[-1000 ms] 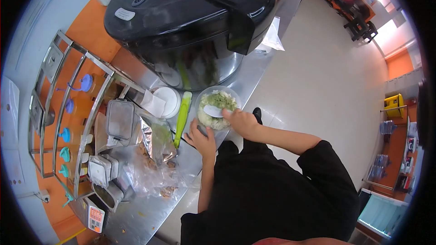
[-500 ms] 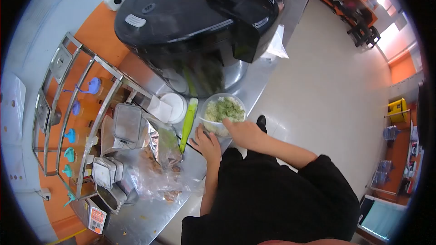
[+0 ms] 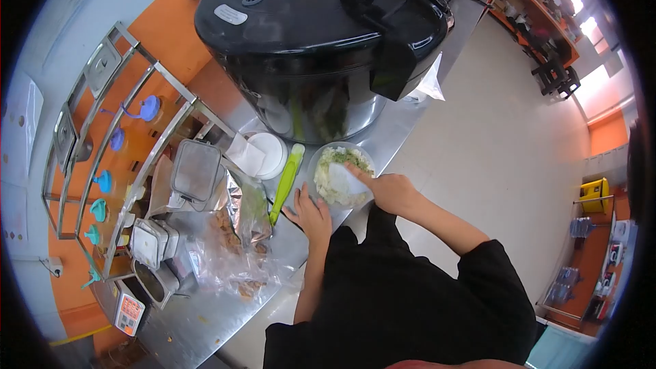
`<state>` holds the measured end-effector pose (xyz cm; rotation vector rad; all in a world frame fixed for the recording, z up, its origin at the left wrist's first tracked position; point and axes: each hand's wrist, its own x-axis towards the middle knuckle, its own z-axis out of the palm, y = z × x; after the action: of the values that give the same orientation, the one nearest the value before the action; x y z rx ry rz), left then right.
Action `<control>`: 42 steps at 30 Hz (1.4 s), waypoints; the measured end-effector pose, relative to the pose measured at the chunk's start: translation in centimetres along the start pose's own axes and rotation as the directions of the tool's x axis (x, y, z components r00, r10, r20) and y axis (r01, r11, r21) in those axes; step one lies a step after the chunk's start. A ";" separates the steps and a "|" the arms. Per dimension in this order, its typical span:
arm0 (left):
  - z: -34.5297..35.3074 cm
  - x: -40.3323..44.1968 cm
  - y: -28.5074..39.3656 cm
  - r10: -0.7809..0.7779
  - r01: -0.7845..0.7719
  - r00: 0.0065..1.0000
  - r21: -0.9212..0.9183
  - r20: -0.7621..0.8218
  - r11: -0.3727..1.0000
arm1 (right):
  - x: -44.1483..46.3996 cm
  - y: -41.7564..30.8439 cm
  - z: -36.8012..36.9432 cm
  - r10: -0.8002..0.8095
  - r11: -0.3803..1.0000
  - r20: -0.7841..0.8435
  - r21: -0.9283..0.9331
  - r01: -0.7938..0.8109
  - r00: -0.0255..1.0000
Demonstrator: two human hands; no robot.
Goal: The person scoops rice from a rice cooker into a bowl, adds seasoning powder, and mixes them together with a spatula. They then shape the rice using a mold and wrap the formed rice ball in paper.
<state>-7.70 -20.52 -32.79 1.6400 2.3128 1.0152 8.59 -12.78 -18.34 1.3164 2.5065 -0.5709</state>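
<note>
A round clear bowl (image 3: 320, 192) of rice with green bits stands near the counter edge, below the large black cooker. My right hand (image 3: 394, 193) is closed on a whitish translucent paddle (image 3: 344, 179), whose flat blade lies over the rice. At the bowl's lower left, my left hand (image 3: 311, 216) rests with its fingers spread, beside or touching the wall. Just left of the bowl lies a bright green peeler-like tool (image 3: 287, 181), its exact kind unclear. Behind it are white round lids (image 3: 275, 156) with a white paper on top.
The black cooker (image 3: 307, 61) fills the counter's back. To the left are a metal rack (image 3: 160, 72) with capped bottles, a grey-lidded container (image 3: 196, 171), plastic bags (image 3: 229, 260), stacked small containers (image 3: 149, 242) and a scale (image 3: 128, 313). The counter's edge runs beside the floor (image 3: 465, 143).
The paddle's blade, flat over the greens at first and then hardly visible, now lies over the rice's middle. The greens look more spread out. The whole view has shifted slightly.
</note>
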 end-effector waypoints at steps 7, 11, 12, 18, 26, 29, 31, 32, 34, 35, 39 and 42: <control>-0.1 0.3 0.2 -0.001 0.001 1.000 -0.006 -0.002 1.000 | 1.6 0.7 2.9 -0.052 0.986 -0.017 -0.158 0.049 0.998; -0.3 0.2 0.2 0.009 -0.009 1.000 -0.010 -0.017 1.000 | 1.5 1.7 4.4 0.000 0.976 -0.060 -0.216 -0.013 0.998; -0.4 0.0 0.0 0.013 -0.013 1.000 0.005 -0.002 1.000 | 1.8 2.1 6.1 0.047 0.973 -0.051 -0.222 -0.057 0.998; -0.1 -0.1 0.0 0.005 -0.005 1.000 0.003 0.010 1.000 | 0.0 1.7 0.3 -0.177 0.982 -0.031 -0.065 0.175 0.984; -1.1 0.3 0.5 0.087 -0.074 0.987 -0.098 0.133 0.992 | 0.7 2.2 1.0 -0.070 0.997 0.203 0.023 0.067 0.977; -2.1 0.7 1.6 0.078 -0.062 0.977 -0.085 0.200 0.994 | 1.4 3.1 -3.9 0.023 0.973 0.316 0.210 -0.093 0.949; -1.8 0.6 1.4 0.078 -0.066 0.978 -0.072 0.193 0.995 | 2.3 4.4 -4.6 0.066 0.956 0.286 0.257 -0.143 0.956; -1.6 0.5 1.4 0.080 -0.069 0.979 -0.066 0.188 0.995 | 3.0 4.9 -4.2 0.051 0.962 0.325 0.238 -0.134 0.944; -1.6 0.5 1.4 0.082 -0.071 0.979 -0.063 0.188 0.995 | 5.0 6.1 -2.7 0.025 0.974 0.397 0.197 -0.111 0.918; -1.7 0.5 1.4 0.083 -0.072 0.979 -0.061 0.187 0.995 | 5.5 6.4 -2.5 -0.013 0.967 0.410 0.236 -0.093 0.912; -2.1 0.6 1.6 0.059 -0.042 0.986 -0.109 0.157 0.993 | 5.3 6.4 -2.0 -0.152 0.951 0.385 0.308 0.028 0.910; -1.9 0.4 1.7 0.030 -0.007 0.989 -0.155 0.147 0.988 | 3.6 4.7 -0.5 -0.285 0.957 0.146 0.090 0.274 0.947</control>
<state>-7.44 -20.68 -30.23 1.6209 2.0740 1.0099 10.47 -7.49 -20.33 0.8984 2.5762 -0.7952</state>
